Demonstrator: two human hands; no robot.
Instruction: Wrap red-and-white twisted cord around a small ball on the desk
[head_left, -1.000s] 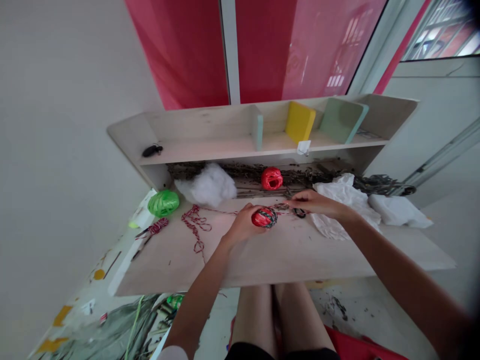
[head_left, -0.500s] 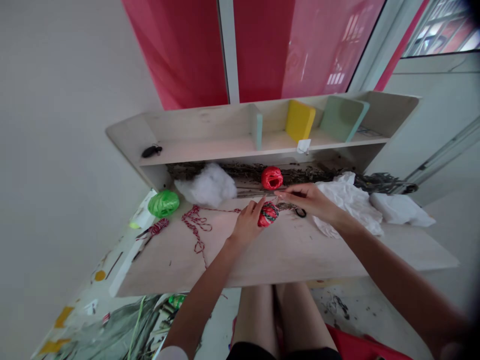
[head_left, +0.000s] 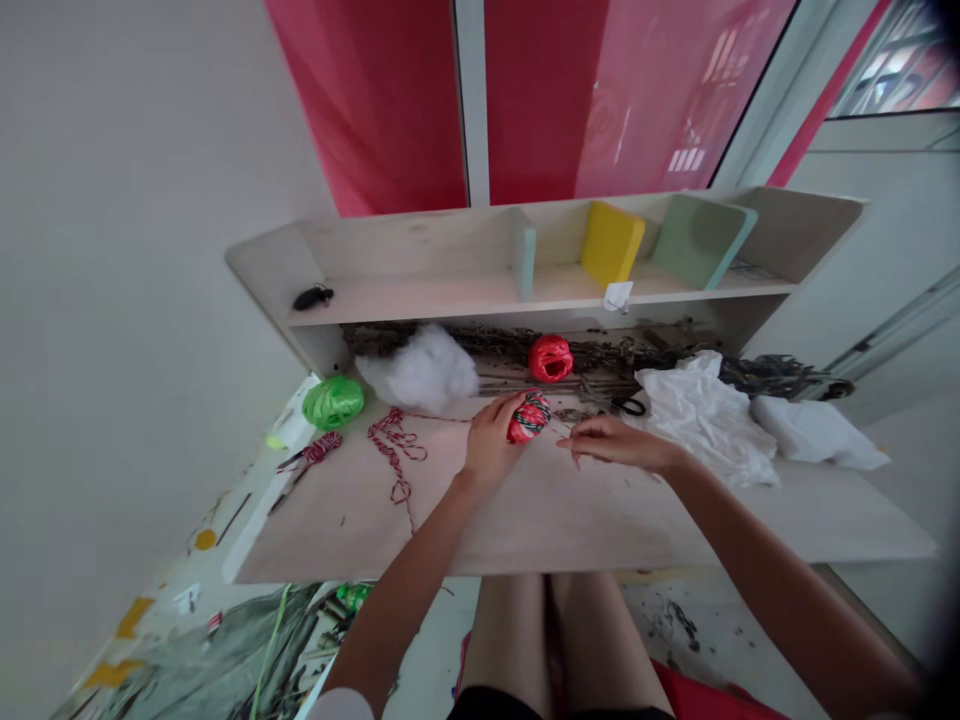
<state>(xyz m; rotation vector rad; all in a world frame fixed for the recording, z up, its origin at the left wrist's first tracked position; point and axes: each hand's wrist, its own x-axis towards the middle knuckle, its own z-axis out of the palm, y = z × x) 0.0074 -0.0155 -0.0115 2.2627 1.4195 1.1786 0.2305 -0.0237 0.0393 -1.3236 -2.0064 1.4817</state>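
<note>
My left hand (head_left: 491,435) is wrapped round the left side of a small red ball (head_left: 529,418) that is wound with dark and light cord. To its right, my right hand (head_left: 611,442) is closed in a pinch on a thin strand of cord (head_left: 559,430) that runs toward the ball. The fingertips hide part of this strand. A red-and-white twisted cord (head_left: 391,455) lies in loose loops left of my left hand, with one length leading toward the ball. Black-handled scissors (head_left: 628,407) lie just beyond my right hand.
Behind the hands sit a red twine ball (head_left: 550,359) and white stuffing (head_left: 424,370). A green twine ball (head_left: 333,402) and a wound cord bundle (head_left: 322,449) are at left. White crumpled plastic (head_left: 705,415) lies at right. Dry stems (head_left: 495,347) fill the space under the shelf (head_left: 420,295).
My right hand has moved away from the ball, down and to the right, drawing the strand out. My left hand still holds the ball, now turned slightly. The view has shifted a little.
</note>
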